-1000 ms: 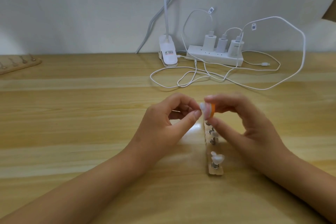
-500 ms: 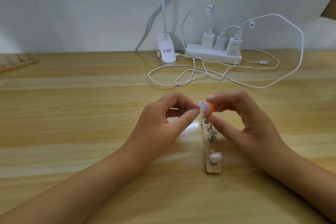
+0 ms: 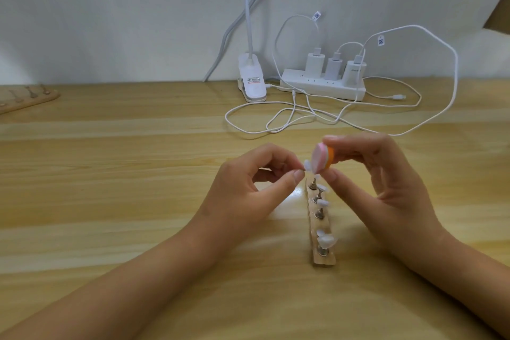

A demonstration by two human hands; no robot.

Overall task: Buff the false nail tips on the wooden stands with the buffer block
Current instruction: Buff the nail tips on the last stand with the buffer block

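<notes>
A narrow wooden stand (image 3: 324, 258) lies on the desk between my hands, running away from me, with several metal pegs carrying clear false nail tips. My left hand (image 3: 248, 188) pinches a clear nail tip (image 3: 391, 166) at the far end of the stand between thumb and forefinger. My right hand (image 3: 386, 185) grips a small buffer block (image 3: 405, 158), pink on one face and orange on the other, with its pink face against that tip. Another nail tip (image 3: 326, 240) sits near the stand's close end.
A white power strip (image 3: 323, 87) with three chargers stands at the back by the wall, its white cables (image 3: 276, 121) looping over the desk. A white clip lamp base (image 3: 251, 83) is beside it. A second wooden stand (image 3: 27, 99) lies at the far left edge.
The buffer block has shifted slightly up against the pinched tip in a small rubbing stroke. Both hands stay over the far end of the stand.
</notes>
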